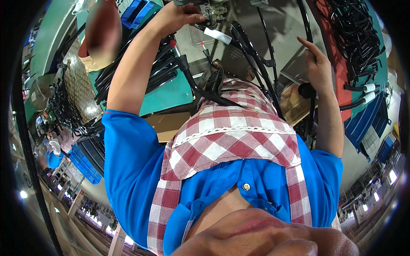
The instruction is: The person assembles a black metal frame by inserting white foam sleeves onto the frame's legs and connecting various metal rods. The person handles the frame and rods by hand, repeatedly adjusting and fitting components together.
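Observation:
At the top edge, my left hand (181, 17) is closed, its thumb beside a clear and metal fixture (214, 13). A dark piece lies at its fingers, partly cut off by the frame; what it grips I cannot make out. Just below runs a black tube with a white sleeve (218, 36). On the right my right hand (318, 68) is raised with its index finger stretched out and nothing visible in it. Between the hands, black tubes (252, 51) slant down toward my checked apron (230, 128). A bent black tube (188, 74) stands left of them.
Bundled black rods (158, 79) lie on a green table (171, 96) at left. More bent black parts (356, 38) pile up along a red edge (339, 68) at right. A blue bin (136, 13) sits at upper left, and a cardboard box (171, 127) lies below the table.

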